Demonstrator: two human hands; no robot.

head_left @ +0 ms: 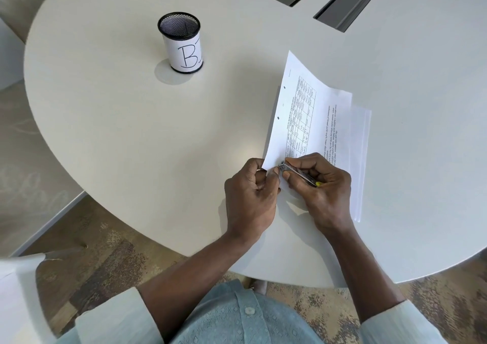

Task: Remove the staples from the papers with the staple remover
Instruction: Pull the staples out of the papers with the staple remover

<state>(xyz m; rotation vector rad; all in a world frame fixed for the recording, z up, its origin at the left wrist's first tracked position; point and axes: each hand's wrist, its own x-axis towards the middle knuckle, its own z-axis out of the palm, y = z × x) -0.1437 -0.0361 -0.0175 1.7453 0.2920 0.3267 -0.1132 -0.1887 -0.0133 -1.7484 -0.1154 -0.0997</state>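
At the near corner of the papers (313, 122) on the bench (131, 138), the fingers of the left hand (250, 193) pinch them and the right hand (322, 189) grips the staple remover (297, 173), so it seems best to pry slowly without tearing.

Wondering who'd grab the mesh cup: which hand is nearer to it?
Left. The left hand pinches the papers below-right of the mesh cup; the right hand, gripping the staple remover, lies farther right.
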